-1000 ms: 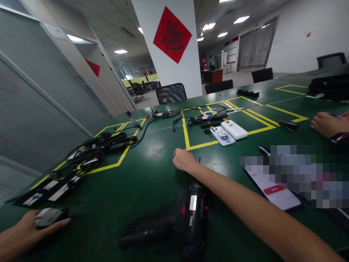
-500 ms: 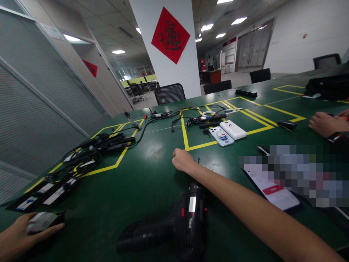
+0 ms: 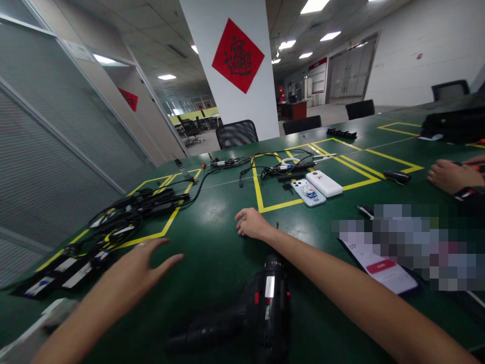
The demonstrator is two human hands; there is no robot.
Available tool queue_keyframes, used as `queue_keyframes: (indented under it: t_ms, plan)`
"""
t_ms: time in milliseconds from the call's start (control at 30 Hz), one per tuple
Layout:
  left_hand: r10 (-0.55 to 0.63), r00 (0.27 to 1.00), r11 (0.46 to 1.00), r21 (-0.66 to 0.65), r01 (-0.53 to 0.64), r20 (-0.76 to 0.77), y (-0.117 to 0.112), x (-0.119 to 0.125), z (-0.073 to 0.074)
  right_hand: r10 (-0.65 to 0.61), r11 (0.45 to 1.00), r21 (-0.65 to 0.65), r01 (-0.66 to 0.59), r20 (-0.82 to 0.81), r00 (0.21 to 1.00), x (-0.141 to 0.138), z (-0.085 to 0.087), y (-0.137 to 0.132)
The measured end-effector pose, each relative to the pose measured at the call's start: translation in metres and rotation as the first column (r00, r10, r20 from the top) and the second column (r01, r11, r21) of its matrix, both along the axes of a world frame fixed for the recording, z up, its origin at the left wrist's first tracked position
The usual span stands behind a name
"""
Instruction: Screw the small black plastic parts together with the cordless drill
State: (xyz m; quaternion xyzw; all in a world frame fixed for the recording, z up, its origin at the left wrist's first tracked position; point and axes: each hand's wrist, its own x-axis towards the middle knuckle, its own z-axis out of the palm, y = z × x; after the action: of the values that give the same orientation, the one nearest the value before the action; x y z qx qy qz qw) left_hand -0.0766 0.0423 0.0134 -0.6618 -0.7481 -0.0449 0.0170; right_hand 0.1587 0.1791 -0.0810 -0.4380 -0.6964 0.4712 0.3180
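My left hand (image 3: pixel 138 268) is held over the table's left side, thumb and fingers spread, with nothing in it. Beneath and beyond it lie black cables and flat black pieces with white labels (image 3: pixel 78 273). A pale grey object (image 3: pixel 43 323), partly hidden by my left forearm, shows at the lower left corner; its kind is unclear. My right hand (image 3: pixel 252 223) rests on the green tabletop with loosely bent, slightly parted fingers and holds nothing. A black cordless drill (image 3: pixel 268 308) lies on its side close to me, its bit end partly behind my right forearm.
A patterned phone (image 3: pixel 308 193) and a white power bank (image 3: pixel 324 183) lie inside yellow tape (image 3: pixel 280 206). To the right are a lit phone (image 3: pixel 382 265) beside a blurred-out patch, a dark handheld object (image 3: pixel 397 177) and another person's hand (image 3: pixel 447 175).
My left hand has let go of a small black-and-grey object and moved right and up, opening. My right hand's fingers have loosened from a fist.
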Motion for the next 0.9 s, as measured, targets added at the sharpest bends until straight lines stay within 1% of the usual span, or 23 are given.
queue_keyframes:
  t_ms: [67,100,167,200,267,333,400,567,667,800,867,900]
  plan:
    - [-0.206,0.978,0.978,-0.009,0.206,-0.025,0.024,0.047,-0.014,0.012,0.987,-0.16,-0.031,-0.123,0.992,-0.002,0.001,-0.001]
    - [-0.279,0.96,0.96,-0.013,0.279,-0.029,0.036,0.071,-0.021,0.005,0.977,-0.21,-0.041,-0.17,0.986,-0.002,0.001,-0.001]
    - [-0.368,0.93,0.93,-0.027,0.367,-0.021,0.057,0.112,-0.033,-0.02,0.972,-0.234,-0.031,-0.211,0.977,0.0,0.001,-0.001]
    - [-0.394,0.919,0.919,-0.042,0.393,-0.02,0.066,0.126,-0.038,-0.038,0.975,-0.223,-0.011,-0.212,0.977,0.001,0.0,-0.001]
    - [-0.379,0.924,0.925,-0.049,0.377,-0.04,0.078,0.14,-0.048,-0.084,0.979,-0.2,0.043,-0.203,0.976,0.003,-0.003,0.002]
    - [-0.345,0.937,0.938,-0.013,0.345,-0.058,0.085,0.143,-0.055,-0.124,0.979,-0.181,0.089,-0.191,0.974,0.004,-0.008,0.005]
    - [-0.343,0.938,0.938,0.038,0.346,-0.055,0.088,0.14,-0.058,-0.147,0.977,-0.183,0.111,-0.199,0.969,0.003,-0.012,0.009]
    - [-0.408,0.913,0.91,0.074,0.407,-0.007,0.089,0.137,-0.055,-0.164,0.971,-0.21,0.119,-0.214,0.963,-0.001,-0.016,0.012]
    - [-0.397,0.918,0.915,0.082,0.394,0.018,0.09,0.14,-0.054,-0.146,0.969,-0.227,0.093,-0.23,0.962,0.001,-0.012,0.01]
    - [-0.37,0.929,0.927,0.073,0.369,0.013,0.09,0.142,-0.053,-0.127,0.96,-0.276,0.052,-0.262,0.957,0.003,-0.003,0.005]
    - [-0.346,0.938,0.936,0.078,0.345,0.01,0.088,0.136,-0.048,-0.113,0.952,-0.306,0.023,-0.279,0.954,0.002,0.002,0.002]
    - [-0.324,0.946,0.943,0.081,0.322,0.009,0.087,0.129,-0.044,-0.101,0.946,-0.324,0.004,-0.285,0.953,0.001,0.004,0.001]
